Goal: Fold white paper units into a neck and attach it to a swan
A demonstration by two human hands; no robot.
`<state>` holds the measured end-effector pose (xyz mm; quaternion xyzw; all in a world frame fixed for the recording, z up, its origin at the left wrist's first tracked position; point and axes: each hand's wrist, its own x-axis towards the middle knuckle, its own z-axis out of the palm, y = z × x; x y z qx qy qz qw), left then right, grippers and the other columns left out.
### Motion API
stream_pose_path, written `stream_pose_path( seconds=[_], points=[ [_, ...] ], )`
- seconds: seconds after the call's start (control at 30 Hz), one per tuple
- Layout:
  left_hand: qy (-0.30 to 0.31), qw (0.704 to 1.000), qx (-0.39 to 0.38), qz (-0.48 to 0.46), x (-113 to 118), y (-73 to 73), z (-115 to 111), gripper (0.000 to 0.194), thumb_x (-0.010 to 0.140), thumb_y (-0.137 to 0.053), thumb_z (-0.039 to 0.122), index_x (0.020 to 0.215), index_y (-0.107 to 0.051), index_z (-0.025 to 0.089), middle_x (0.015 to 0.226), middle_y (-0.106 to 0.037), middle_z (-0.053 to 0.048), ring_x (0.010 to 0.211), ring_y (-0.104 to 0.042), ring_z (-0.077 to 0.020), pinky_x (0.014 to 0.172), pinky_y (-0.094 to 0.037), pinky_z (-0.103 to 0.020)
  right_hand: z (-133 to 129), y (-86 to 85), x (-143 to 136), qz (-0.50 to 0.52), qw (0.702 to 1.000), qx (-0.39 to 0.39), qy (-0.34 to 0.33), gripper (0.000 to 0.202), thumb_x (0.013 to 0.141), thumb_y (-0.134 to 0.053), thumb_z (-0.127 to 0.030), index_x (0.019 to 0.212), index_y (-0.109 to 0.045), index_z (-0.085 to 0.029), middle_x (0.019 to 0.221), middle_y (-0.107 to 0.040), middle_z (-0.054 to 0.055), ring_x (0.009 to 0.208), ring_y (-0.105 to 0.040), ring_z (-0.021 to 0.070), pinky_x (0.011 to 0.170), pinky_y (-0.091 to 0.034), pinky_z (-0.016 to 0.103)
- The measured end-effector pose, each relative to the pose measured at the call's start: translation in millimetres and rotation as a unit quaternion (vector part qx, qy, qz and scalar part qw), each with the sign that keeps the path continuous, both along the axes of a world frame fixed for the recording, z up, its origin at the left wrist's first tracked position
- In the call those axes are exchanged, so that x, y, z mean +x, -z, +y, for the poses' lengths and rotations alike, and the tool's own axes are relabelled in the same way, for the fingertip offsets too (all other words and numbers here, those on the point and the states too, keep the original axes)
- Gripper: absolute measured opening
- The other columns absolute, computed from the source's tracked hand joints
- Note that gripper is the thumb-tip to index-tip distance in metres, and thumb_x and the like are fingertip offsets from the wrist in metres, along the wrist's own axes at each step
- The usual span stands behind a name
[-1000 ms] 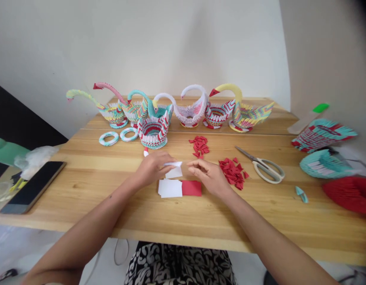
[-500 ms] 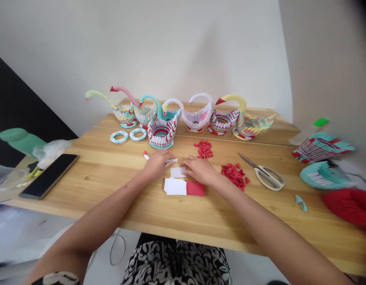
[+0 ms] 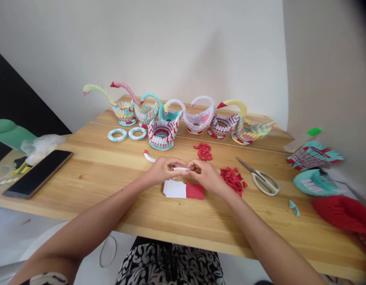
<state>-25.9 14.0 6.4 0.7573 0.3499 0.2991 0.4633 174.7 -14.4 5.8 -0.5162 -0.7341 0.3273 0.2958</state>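
Observation:
Between my two hands is a small white slip of paper [image 3: 181,169], seen nearly edge-on. My left hand [image 3: 162,170] pinches its left end, and the fingertips of my right hand [image 3: 204,174] close on its right end. Just below lie a stack of white paper slips [image 3: 174,189] and, against its right side, red paper slips [image 3: 195,191]. A curved white piece with a red tip [image 3: 148,156] rests behind my left hand, partly covered by it. Small folded red paper pieces lie in one pile [image 3: 203,151] behind my right hand and another pile [image 3: 232,180] to its right.
Several folded-paper swans [image 3: 197,118] stand along the back, with a striped paper basket [image 3: 162,132] before them. Two paper rings [image 3: 117,135] lie at left, near a phone [image 3: 39,174]. Scissors [image 3: 264,182] and more paper parts [image 3: 316,181] are on the right.
My right hand has picked up the white slip from the table, and both hands have come together on it. The view has shifted slightly.

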Motion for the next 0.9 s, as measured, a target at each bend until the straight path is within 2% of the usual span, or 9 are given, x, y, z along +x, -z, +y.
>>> stream_pose_path(
  seconds=[0.1,0.17,0.3,0.4,0.53,0.63,0.73,0.8,0.9],
  points=[
    [-0.034,0.999,-0.024,-0.013,3.0,-1.4,-3.0,0.022,0.077,-0.065,0.033,0.089,-0.072,0.015,0.086,-0.072,-0.004,0.071,-0.062,-0.0136,0.056,-0.044,-0.018,-4.8,-5.6,-0.2,0.028,1.0,0.0,0.012,0.008,0.08,-0.059,-0.023,0.084,-0.064,-0.019,0.071,-0.065,-0.002,0.061,-0.055,0.0111,0.057,-0.039,0.022],
    [-0.042,0.997,-0.051,-0.026,4.1,0.2,-2.6,0.021,0.077,-0.065,0.03,0.09,-0.071,0.014,0.083,-0.071,-0.004,0.067,-0.061,-0.0124,0.054,-0.044,-0.018,-6.6,-5.6,0.8,0.056,0.998,0.0,0.023,0.012,0.08,-0.059,-0.024,0.091,-0.064,-0.02,0.073,-0.065,-0.002,0.063,-0.056,0.0114,0.059,-0.04,0.022],
    [-0.063,0.987,-0.12,-0.091,5.0,3.6,-1.8,0.036,0.076,-0.064,0.028,0.109,-0.065,0.014,0.085,-0.069,-0.005,0.062,-0.06,-0.0117,0.053,-0.046,-0.02,-7.0,1.9,5.1,0.12,0.992,-0.016,0.044,0.027,0.08,-0.061,-0.028,0.106,-0.061,-0.021,0.075,-0.065,-0.001,0.068,-0.058,0.0131,0.064,-0.043,0.025],
    [-0.053,0.984,-0.125,-0.112,5.7,4.4,-3.3,0.048,0.078,-0.064,0.027,0.124,-0.057,0.016,0.08,-0.068,-0.003,0.061,-0.06,-0.0114,0.052,-0.046,-0.019,-6.5,7.5,8.9,0.201,0.977,-0.055,0.055,0.036,0.083,-0.059,-0.037,0.114,-0.058,-0.02,0.073,-0.062,-0.001,0.066,-0.058,0.0135,0.066,-0.046,0.027],
    [-0.028,0.984,-0.139,-0.111,8.9,4.0,-6.9,0.05,0.079,-0.063,0.027,0.128,-0.054,0.018,0.082,-0.069,-0.003,0.062,-0.062,-0.0113,0.054,-0.049,-0.02,-9.7,7.2,9.5,0.243,0.962,-0.115,0.046,0.039,0.086,-0.052,-0.051,0.102,-0.064,-0.017,0.078,-0.064,0.003,0.067,-0.059,0.0151,0.065,-0.048,0.029],
    [-0.03,0.986,-0.142,-0.085,11.6,2.8,-9.7,0.049,0.079,-0.064,0.028,0.126,-0.056,0.019,0.076,-0.068,-0.001,0.055,-0.061,-0.0097,0.05,-0.047,-0.018,-14.6,4.2,4.4,0.195,0.975,-0.089,0.055,0.032,0.08,-0.06,-0.049,0.078,-0.066,-0.017,0.066,-0.059,0.0,0.06,-0.053,0.013,0.057,-0.042,0.025],
    [-0.041,0.989,-0.128,-0.062,12.1,0.9,-11.5,0.039,0.078,-0.064,0.028,0.115,-0.062,0.017,0.06,-0.063,0.003,0.047,-0.056,-0.0081,0.046,-0.042,-0.016,-18.7,1.6,-0.8,0.148,0.982,-0.025,0.112,0.028,0.077,-0.064,-0.041,0.063,-0.059,-0.018,0.057,-0.052,-0.004,0.054,-0.045,0.0107,0.053,-0.036,0.023],
    [-0.05,0.991,-0.109,-0.053,11.3,-0.4,-11.9,0.021,0.08,-0.062,0.03,0.092,-0.067,0.014,0.051,-0.058,0.004,0.043,-0.052,-0.0069,0.044,-0.039,-0.015,-20.3,0.4,-2.1,0.138,0.981,0.002,0.139,0.026,0.078,-0.062,-0.039,0.062,-0.059,-0.018,0.056,-0.051,-0.004,0.053,-0.045,0.0104,0.053,-0.035,0.023],
    [-0.07,0.993,-0.089,-0.046,10.1,-1.9,-12.2,0.024,0.08,-0.06,0.032,0.066,-0.06,0.013,0.047,-0.056,0.003,0.04,-0.048,-0.0059,0.042,-0.035,-0.015,-21.5,-0.5,-1.1,0.141,0.978,0.025,0.153,0.023,0.079,-0.061,-0.038,0.066,-0.062,-0.018,0.06,-0.057,-0.003,0.056,-0.048,0.0115,0.055,-0.038,0.023]
  ],
)
